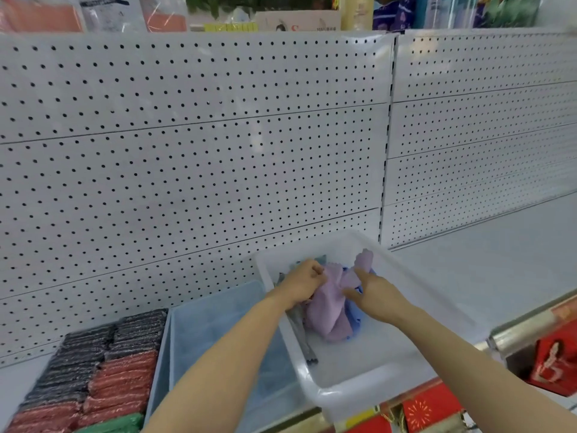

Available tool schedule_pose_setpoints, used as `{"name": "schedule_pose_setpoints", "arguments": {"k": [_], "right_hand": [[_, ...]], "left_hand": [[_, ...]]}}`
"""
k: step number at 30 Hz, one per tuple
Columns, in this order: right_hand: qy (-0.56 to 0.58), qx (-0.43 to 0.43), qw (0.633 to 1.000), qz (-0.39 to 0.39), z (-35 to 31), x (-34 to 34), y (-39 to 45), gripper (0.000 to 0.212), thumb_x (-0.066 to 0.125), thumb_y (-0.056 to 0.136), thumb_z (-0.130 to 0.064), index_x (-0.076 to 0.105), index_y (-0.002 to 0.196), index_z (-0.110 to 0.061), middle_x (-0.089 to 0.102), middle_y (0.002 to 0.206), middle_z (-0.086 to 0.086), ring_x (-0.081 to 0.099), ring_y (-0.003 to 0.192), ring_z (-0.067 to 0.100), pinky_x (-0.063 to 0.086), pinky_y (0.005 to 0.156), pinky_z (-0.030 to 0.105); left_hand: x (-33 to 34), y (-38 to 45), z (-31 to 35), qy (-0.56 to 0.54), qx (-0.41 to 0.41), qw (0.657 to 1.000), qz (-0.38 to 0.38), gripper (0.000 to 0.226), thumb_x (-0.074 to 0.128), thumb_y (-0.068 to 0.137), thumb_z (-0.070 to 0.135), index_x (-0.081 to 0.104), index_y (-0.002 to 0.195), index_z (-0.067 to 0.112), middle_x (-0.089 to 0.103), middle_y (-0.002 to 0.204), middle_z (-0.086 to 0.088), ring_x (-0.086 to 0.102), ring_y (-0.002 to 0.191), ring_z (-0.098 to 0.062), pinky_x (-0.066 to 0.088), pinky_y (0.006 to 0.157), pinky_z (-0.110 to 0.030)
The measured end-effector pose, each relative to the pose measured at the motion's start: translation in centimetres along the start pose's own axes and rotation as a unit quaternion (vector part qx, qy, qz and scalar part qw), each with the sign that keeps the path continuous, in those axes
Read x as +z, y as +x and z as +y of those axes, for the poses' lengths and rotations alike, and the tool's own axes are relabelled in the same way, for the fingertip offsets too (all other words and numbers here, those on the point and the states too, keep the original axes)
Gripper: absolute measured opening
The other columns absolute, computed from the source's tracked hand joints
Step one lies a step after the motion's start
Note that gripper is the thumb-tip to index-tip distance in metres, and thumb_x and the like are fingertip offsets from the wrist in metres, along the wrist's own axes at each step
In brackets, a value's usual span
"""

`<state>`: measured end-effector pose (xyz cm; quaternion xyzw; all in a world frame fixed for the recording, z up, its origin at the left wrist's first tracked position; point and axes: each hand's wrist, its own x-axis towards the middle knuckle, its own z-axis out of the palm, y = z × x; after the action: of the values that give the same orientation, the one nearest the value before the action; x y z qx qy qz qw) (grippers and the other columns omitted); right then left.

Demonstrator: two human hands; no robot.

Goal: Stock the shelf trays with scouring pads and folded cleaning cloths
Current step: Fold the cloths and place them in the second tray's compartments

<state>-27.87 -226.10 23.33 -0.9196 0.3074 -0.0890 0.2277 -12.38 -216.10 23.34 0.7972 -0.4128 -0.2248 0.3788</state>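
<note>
While the left hand [304,281] pinched an upper fold of the purple cloth [331,307] and the right hand [374,292] lay on it with fingers straight, the cloth sat crumpled in the white tray [359,389]. It looked light and limp, best taken by two corners. Its bulk ran from the tray's far corner toward the person, without clear heading.

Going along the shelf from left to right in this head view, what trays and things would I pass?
Rows of black, red and green scouring pads → empty pale blue plastic tray → translucent white plastic tray, tilted, holding crumpled lilac cleaning cloth → bare grey shelf board.
</note>
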Motion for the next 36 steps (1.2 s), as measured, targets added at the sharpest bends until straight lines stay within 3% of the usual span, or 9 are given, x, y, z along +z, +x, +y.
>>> {"name": "schedule_pose_setpoints", "arguments": {"k": [3, 8, 13, 18, 22, 25, 29, 33, 36], "right_hand": [[0.214, 0.045, 0.976, -0.016, -2.5, -0.6, -0.6, 0.025, 0.053, 0.094, -0.040, 0.049, 0.103, -0.018, 0.057, 0.086, 0.001, 0.056, 0.081, 0.018, 0.044, 0.065, 0.029], [0.416, -0.016, 0.909, -0.016, -7.2, -1.7, -1.3, 0.053, 0.059, 0.093, -0.025, 0.040, 0.142, -0.017, 0.057, 0.126, -0.003, 0.058, 0.112, 0.014, 0.049, 0.094, 0.030], [0.578, 0.009, 0.814, -0.055, -11.3, -2.5, -2.0, 0.066, 0.069, 0.075, -0.055, 0.064, 0.118, -0.005, 0.070, 0.108, 0.012, 0.066, 0.096, 0.027, 0.048, 0.094, 0.041], [0.694, -0.042, 0.712, -0.096, -15.1, -2.7, -2.8, 0.050, 0.065, 0.087, -0.033, 0.061, 0.122, 0.003, 0.065, 0.119, 0.022, 0.063, 0.099, 0.029, 0.044, 0.097, 0.044], [0.677, -0.062, 0.729, -0.085, -18.3, -2.8, -2.8, 0.038, 0.056, 0.094, -0.031, 0.063, 0.121, -0.005, 0.069, 0.114, 0.014, 0.065, 0.105, 0.028, 0.044, 0.096, 0.042], [0.666, -0.108, 0.736, -0.045, -20.3, -2.9, -2.7, 0.039, 0.067, 0.083, -0.010, 0.060, 0.120, -0.003, 0.070, 0.111, 0.015, 0.065, 0.105, 0.029, 0.051, 0.089, 0.035], [0.691, -0.162, 0.703, -0.045, -22.1, -3.9, -2.9, 0.050, 0.072, 0.072, -0.007, 0.060, 0.121, -0.001, 0.069, 0.114, 0.016, 0.066, 0.106, 0.028, 0.052, 0.088, 0.036], [0.731, -0.150, 0.665, -0.037, -23.1, -4.8, -2.9, 0.029, 0.070, 0.077, -0.020, 0.067, 0.100, -0.001, 0.070, 0.100, 0.010, 0.062, 0.096, 0.025, 0.047, 0.089, 0.034], [0.730, -0.148, 0.667, -0.028, -24.1, -5.2, -3.1, 0.016, 0.063, 0.085, -0.018, 0.072, 0.089, -0.005, 0.070, 0.091, 0.010, 0.062, 0.088, 0.023, 0.049, 0.090, 0.038]], "left_hand": [[-2.6, -1.2, 1.8, -0.110, 0.035, 0.993, 0.025, 0.007, 0.053, 0.098, 0.017, 0.049, 0.093, 0.017, 0.059, 0.085, -0.006, 0.058, 0.072, -0.018, 0.054, 0.067, -0.030], [-8.1, -4.0, 5.1, -0.206, 0.095, 0.972, 0.060, 0.005, 0.053, 0.100, 0.015, 0.051, 0.095, 0.014, 0.063, 0.097, -0.015, 0.064, 0.082, -0.023, 0.058, 0.082, -0.043], [-12.9, -7.7, 7.0, -0.234, 0.127, 0.961, 0.072, 0.022, 0.051, 0.101, 0.018, 0.052, 0.114, 0.001, 0.068, 0.104, -0.015, 0.066, 0.085, -0.022, 0.056, 0.082, -0.038], [-15.5, -10.7, 6.2, -0.250, 0.132, 0.953, 0.105, 0.020, 0.049, 0.102, 0.016, 0.052, 0.114, 0.000, 0.069, 0.105, -0.015, 0.067, 0.087, -0.023, 0.056, 0.086, -0.041], [-17.3, -12.4, 5.1, -0.299, 0.114, 0.942, 0.105, 0.011, 0.055, 0.098, 0.016, 0.057, 0.105, 0.008, 0.070, 0.097, -0.011, 0.067, 0.084, -0.023, 0.057, 0.083, -0.036], [-18.5, -13.8, 5.0, -0.294, 0.126, 0.940, 0.119, 0.022, 0.065, 0.092, 0.012, 0.062, 0.113, 0.008, 0.074, 0.100, -0.009, 0.071, 0.091, -0.024, 0.057, 0.083, -0.034], [-20.8, -15.7, 5.0, -0.297, 0.157, 0.929, 0.153, 0.025, 0.066, 0.090, 0.007, 0.067, 0.115, 0.012, 0.074, 0.106, -0.007, 0.070, 0.101, -0.023, 0.057, 0.086, -0.033], [-22.8, -17.7, 4.7, -0.292, 0.180, 0.925, 0.162, 0.023, 0.065, 0.091, 0.009, 0.068, 0.113, 0.015, 0.074, 0.108, -0.003, 0.070, 0.101, -0.016, 0.053, 0.079, -0.021], [-23.4, -18.7, 4.7, -0.290, 0.191, 0.924, 0.158, 0.026, 0.067, 0.088, 0.015, 0.069, 0.114, 0.012, 0.073, 0.112, -0.005, 0.068, 0.103, -0.017, 0.053, 0.089, -0.027]]}}
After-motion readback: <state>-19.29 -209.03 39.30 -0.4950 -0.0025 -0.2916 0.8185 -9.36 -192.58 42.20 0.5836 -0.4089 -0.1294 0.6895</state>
